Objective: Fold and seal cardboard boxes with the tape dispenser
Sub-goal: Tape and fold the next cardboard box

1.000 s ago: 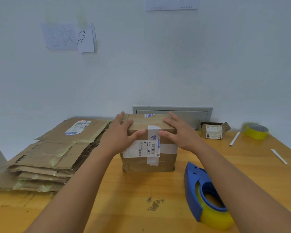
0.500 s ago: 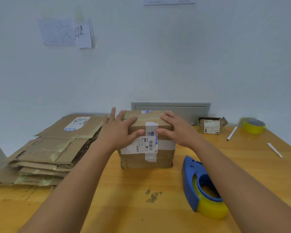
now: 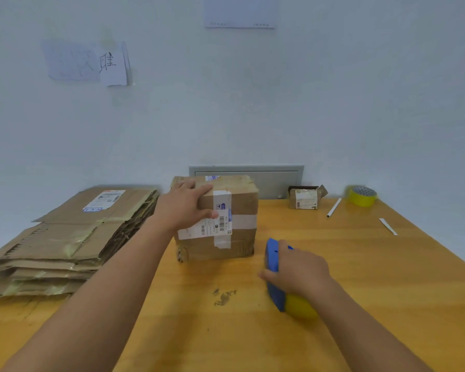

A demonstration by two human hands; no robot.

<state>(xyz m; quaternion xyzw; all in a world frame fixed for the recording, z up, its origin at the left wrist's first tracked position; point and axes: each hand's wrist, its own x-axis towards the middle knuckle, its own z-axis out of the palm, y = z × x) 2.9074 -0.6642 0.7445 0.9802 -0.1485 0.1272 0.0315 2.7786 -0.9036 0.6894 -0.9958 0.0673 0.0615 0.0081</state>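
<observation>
Cardboard box is standing upright mid-surface, flaps already folded shut on top, old labels and tape strips across its front. Going left to right: off to the left of the left hand there's a stack of flattened boxes waiting their turn. Left hand is draped over the box's top left corner, fingers laid out fairly straight on the lid and thumb pressing the front face, so it's pinning the flaps down, not really gripping. Right hand is down on the wooden surface, fingers curled around the blue tape dispenser with its yellow roll.

The bit that matters: the box sits just ahead and to the left of the right-hand fingers, close by, and the top seam looks to run away from the person, though I can't see it clearly. So I'd guess the dispenser gets lifted up and over onto the lid next. Further right, a small box and a spare tape roll sit near the wall.
</observation>
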